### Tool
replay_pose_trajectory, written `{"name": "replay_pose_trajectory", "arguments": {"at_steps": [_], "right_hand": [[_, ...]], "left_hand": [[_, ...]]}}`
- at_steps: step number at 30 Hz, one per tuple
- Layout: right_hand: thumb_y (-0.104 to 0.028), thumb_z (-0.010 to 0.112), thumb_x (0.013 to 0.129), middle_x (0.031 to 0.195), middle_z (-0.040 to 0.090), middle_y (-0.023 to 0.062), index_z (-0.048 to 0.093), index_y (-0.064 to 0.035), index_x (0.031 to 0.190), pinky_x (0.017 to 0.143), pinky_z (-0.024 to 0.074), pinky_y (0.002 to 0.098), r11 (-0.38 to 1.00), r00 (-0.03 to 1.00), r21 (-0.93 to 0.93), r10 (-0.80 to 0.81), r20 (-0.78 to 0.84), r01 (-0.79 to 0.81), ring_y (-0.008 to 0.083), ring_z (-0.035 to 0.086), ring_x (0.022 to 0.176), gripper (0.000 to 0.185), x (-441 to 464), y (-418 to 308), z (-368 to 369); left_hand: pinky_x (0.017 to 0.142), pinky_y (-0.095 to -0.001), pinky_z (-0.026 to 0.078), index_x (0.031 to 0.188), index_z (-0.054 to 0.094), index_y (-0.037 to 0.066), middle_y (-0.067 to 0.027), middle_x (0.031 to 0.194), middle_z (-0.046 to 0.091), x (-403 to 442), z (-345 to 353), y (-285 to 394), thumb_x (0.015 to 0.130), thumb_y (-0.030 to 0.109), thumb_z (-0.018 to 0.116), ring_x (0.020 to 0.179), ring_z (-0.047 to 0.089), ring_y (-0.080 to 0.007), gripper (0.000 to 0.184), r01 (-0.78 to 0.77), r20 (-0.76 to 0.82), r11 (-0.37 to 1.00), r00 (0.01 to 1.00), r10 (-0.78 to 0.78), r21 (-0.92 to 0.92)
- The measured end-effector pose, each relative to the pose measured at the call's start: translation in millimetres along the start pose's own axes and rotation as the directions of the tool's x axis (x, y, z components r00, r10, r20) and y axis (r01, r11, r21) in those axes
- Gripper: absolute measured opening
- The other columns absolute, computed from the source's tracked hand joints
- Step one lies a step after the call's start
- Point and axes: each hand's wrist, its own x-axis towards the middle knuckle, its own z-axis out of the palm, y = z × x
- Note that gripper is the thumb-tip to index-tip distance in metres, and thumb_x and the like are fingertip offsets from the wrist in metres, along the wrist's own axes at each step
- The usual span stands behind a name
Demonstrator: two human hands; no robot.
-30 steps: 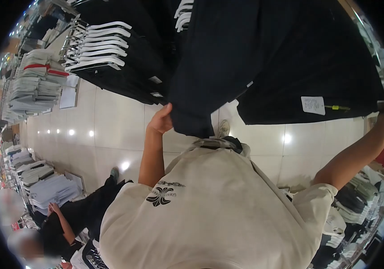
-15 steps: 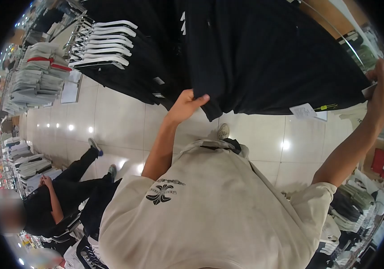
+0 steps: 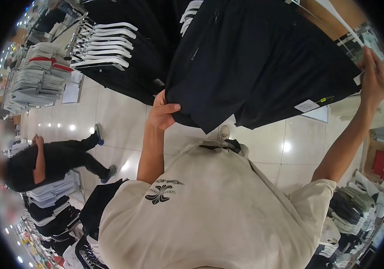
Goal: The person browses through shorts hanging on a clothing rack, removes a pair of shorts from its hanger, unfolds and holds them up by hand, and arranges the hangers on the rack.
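Black shorts [image 3: 263, 62] are spread out in front of me, with two leg openings facing down and a small zip pocket. My left hand [image 3: 161, 113] is closed on the edge of one leg, thumb on top and fingers behind the cloth. At the far right my right hand [image 3: 374, 80] is closed at the waist end, where a small pale label shows; its fingertips are partly hidden. A white paper tag [image 3: 307, 106] and a small yellow tag hang near the lower right edge of the shorts.
White hangers [image 3: 111, 45] with black garments stand at upper left. Grey garments [image 3: 35, 83] hang farther left. A person in black [image 3: 62, 159] walks on the tiled floor [image 3: 120, 134]. Folded and hung clothes [image 3: 351, 201] and a red bag [image 3: 383, 163] are at lower right.
My left hand has moved left and slightly down, spreading the shorts wider so the legs show apart. My right hand has shifted slightly left and up. The person at left has stepped along.
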Motion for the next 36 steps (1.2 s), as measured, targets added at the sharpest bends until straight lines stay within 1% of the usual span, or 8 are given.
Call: {"name": "replay_pose_trajectory", "arguments": {"at_steps": [17, 21, 24, 27, 30, 34, 35, 36], "right_hand": [[-0.024, 0.073, 0.088, 0.072, 0.064, 0.0005, 0.072, -0.0027, 0.105, 0.046, 0.0343, 0.0166, 0.951, 0.99, 0.287, 0.088, 0.115, -0.118, 0.001, 0.048, 0.052, 0.027, 6, 30, 2], [-0.02, 0.072, 0.089, 0.07, 0.061, -0.0023, 0.073, -0.0036, 0.104, 0.046, 0.025, 0.0154, 0.942, 0.99, 0.329, 0.02, 0.14, -0.066, -0.0012, 0.042, 0.052, 0.023, -4, 9, 6], [-0.032, 0.064, 0.095, 0.087, 0.068, 0.0036, 0.067, -0.0037, 0.117, 0.06, 0.0438, 0.0189, 0.956, 0.95, 0.283, -0.016, 0.312, -0.077, 0.0057, 0.059, 0.071, 0.036, 8, 52, 11], [-0.017, 0.062, 0.095, 0.068, 0.064, 0.003, 0.068, -0.0012, 0.087, 0.054, 0.0457, 0.0209, 0.949, 0.954, 0.289, 0.039, 0.297, -0.129, 0.0075, 0.059, 0.06, 0.019, -18, -33, 14], [-0.01, 0.068, 0.09, 0.067, 0.064, 0.0011, 0.07, -0.0018, 0.085, 0.05, 0.0424, 0.0194, 0.884, 0.952, 0.455, -0.039, 0.304, -0.109, 0.0052, 0.057, 0.057, 0.01, -11, -19, 27], [-0.01, 0.069, 0.088, 0.07, 0.065, 0.0025, 0.07, 0.0012, 0.087, 0.05, 0.0458, 0.0216, 0.92, 0.913, 0.367, -0.028, 0.408, -0.135, 0.0069, 0.057, 0.057, 0.011, -25, -35, 33], [-0.01, 0.07, 0.087, 0.07, 0.065, 0.0029, 0.07, 0.0017, 0.087, 0.051, 0.0468, 0.0221, 0.904, 0.888, 0.381, -0.004, 0.46, -0.194, 0.0072, 0.058, 0.057, 0.011, -29, -40, 35], [-0.009, 0.071, 0.086, 0.07, 0.065, 0.0033, 0.071, 0.0021, 0.087, 0.052, 0.0478, 0.0226, 0.885, 0.858, 0.39, 0.021, 0.514, -0.256, 0.0076, 0.059, 0.058, 0.011, -33, -45, 38]], "left_hand": [[0.097, -0.0444, 0.054, 0.137, 0.041, -0.007, -0.0255, 0.128, 0.055, 3, -8, -4, 0.063, -0.017, 0.042, 0.113, 0.061, -0.0363, 0.075, -0.099, -0.05, 0.969, 0.995, 0.089, -0.228], [0.099, -0.0389, 0.051, 0.138, 0.041, -0.007, -0.0218, 0.133, 0.054, 4, -10, 3, 0.069, -0.009, 0.045, 0.115, 0.06, -0.0323, 0.069, -0.016, -0.137, 0.998, 0.991, 0.007, -0.063], [0.103, -0.0367, 0.046, 0.139, 0.041, -0.006, -0.0195, 0.135, 0.053, 11, -1, 18, 0.08, 0.002, 0.053, 0.12, 0.057, -0.0295, 0.061, 0.029, -0.053, 0.995, 0.998, -0.024, 0.096], [0.098, -0.0332, 0.047, 0.148, 0.029, 0.001, -0.0148, 0.134, 0.051, 25, -4, 38, 0.091, 0.024, 0.062, 0.118, 0.055, -0.0234, 0.069, 0.055, -0.033, 0.887, 0.998, -0.045, 0.459], [0.084, -0.026, 0.044, 0.145, 0.028, -0.001, -0.0054, 0.111, 0.053, 48, 15, 63, 0.093, 0.021, 0.062, 0.101, 0.05, -0.0136, 0.067, 0.111, -0.186, 0.609, 0.981, 0.062, 0.786], [0.089, -0.0272, 0.043, 0.145, 0.022, 0.0, -0.0085, 0.109, 0.05, 81, 40, 88, 0.088, 0.011, 0.063, 0.101, 0.048, -0.0159, 0.071, -0.179, -0.008, 0.33, 0.869, 0.495, 0.927], [0.084, -0.0254, 0.044, 0.147, 0.02, 0.0, -0.0111, 0.12, 0.051, 91, 34, 93, 0.088, 0.009, 0.062, 0.101, 0.05, -0.0141, 0.073, -0.277, 0.008, 0.43, 0.848, 0.531, 0.859], [0.081, -0.0234, 0.043, 0.139, 0.034, -0.001, -0.0092, 0.114, 0.055, 95, 47, 98, 0.088, 0.012, 0.065, 0.095, 0.052, -0.0119, 0.061, -0.304, -0.009, 0.475, 0.835, 0.55, 0.826]]}}
